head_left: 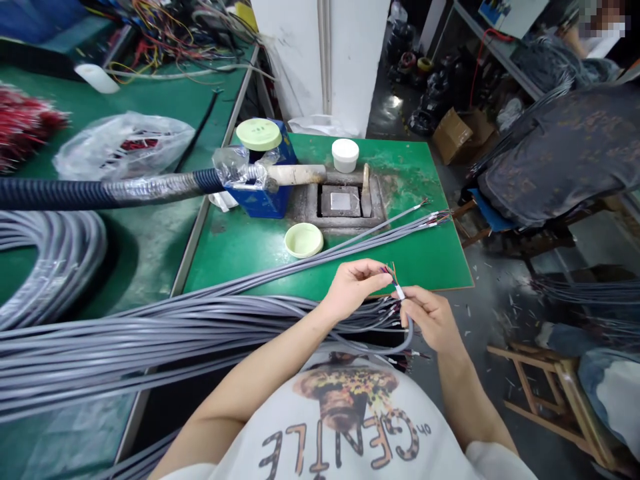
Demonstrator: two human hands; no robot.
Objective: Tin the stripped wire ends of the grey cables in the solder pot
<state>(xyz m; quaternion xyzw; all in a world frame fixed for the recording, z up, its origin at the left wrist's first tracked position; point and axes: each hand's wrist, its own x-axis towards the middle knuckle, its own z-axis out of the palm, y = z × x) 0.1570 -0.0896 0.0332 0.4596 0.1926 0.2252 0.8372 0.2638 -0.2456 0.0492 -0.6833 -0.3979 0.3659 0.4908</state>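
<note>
Your left hand (pixel 353 288) pinches thin coloured wires (pixel 389 270), your right hand (pixel 433 320) pinches one grey sheathed cable (pixel 409 337) over green matted worktop (pixel 425 263)

Bright, even overhead light all across the shop! Hot glare flashing off the floor (pixel 395 101), soft shadow beside the cable coil (pixel 50 267), the bench (pixel 145 127) bowing at the frame's edge, left hand (pixel 355 287) and right hand (pixel 433 320) crisp.

Desk: green mat (pixel 420 180) — square metal pot (pixel 341 201), white jar (pixel 345 155), pale green dish (pixel 303 240)
Behind pot: blue box (pixel 260 200), black corrugated hose (pixel 60 193)
Floor: cardboard box (pixel 453 137) — wooden stool (pixel 555 393)
</note>
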